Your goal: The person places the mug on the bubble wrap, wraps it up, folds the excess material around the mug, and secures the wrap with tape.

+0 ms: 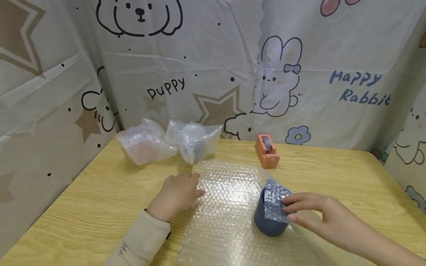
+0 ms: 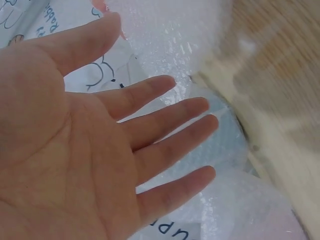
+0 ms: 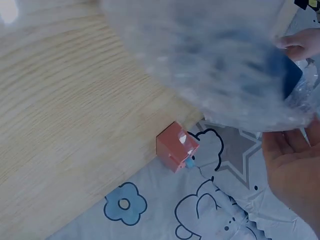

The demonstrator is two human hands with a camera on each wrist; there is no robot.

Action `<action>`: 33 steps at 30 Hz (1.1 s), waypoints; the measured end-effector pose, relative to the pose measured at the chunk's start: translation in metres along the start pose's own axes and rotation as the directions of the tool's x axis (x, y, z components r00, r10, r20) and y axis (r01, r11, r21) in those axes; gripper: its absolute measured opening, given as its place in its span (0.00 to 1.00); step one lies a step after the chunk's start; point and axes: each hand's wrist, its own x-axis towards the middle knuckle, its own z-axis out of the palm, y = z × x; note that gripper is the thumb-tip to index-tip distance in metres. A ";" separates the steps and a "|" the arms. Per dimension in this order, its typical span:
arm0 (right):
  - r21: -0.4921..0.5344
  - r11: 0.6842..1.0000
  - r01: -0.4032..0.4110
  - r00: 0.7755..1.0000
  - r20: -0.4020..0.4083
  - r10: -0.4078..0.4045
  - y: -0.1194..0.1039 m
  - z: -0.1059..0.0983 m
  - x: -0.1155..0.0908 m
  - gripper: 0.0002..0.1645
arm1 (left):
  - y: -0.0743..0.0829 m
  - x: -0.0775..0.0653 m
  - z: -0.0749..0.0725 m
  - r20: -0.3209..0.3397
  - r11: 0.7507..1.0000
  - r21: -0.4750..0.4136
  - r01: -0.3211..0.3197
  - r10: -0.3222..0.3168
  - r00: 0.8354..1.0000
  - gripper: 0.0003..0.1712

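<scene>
A dark blue cup [image 1: 266,226] stands on a sheet of clear bubble wrap [image 1: 219,214] spread over the table. One corner of the sheet is folded up over the cup's mouth. My right hand [image 1: 324,212] pinches this flap between fingertips and thumb at the cup's right side. In the right wrist view, the raised wrap [image 3: 200,60] blurs and partly hides the cup [image 3: 290,75]. My left hand [image 1: 178,194] lies palm down at the sheet's left edge, fingertips touching it. The left wrist view shows the left palm [image 2: 85,155] with fingers spread, gripping nothing.
Two bubble-wrapped bundles, one pinkish [image 1: 146,144] and one bluish [image 1: 196,144], sit at the back left of the table. An orange tape dispenser [image 1: 267,153] stands at the back, right of the middle. A printed cloth [image 1: 206,74] hangs behind the wooden table [image 1: 100,207].
</scene>
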 end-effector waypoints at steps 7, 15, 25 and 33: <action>-0.273 0.923 0.270 0.957 -0.033 -0.289 0.011 0.011 -0.013 0.23 | -0.021 0.010 0.006 -0.020 0.976 -0.215 -0.027 0.023 1.000 0.36; -0.326 0.886 0.331 0.936 -0.004 -0.352 0.014 0.014 -0.019 0.32 | -0.037 0.023 0.017 0.038 0.765 -0.643 -0.030 0.071 0.997 0.46; -0.321 0.891 0.321 0.936 -0.037 -0.350 0.016 0.018 -0.023 0.35 | -0.025 0.029 0.021 -0.071 0.696 -0.717 -0.040 -0.015 0.997 0.30; -0.324 0.893 0.314 0.937 -0.047 -0.346 0.016 0.018 -0.023 0.36 | 0.000 0.020 0.003 -0.221 0.840 -0.532 -0.106 -0.016 0.975 0.09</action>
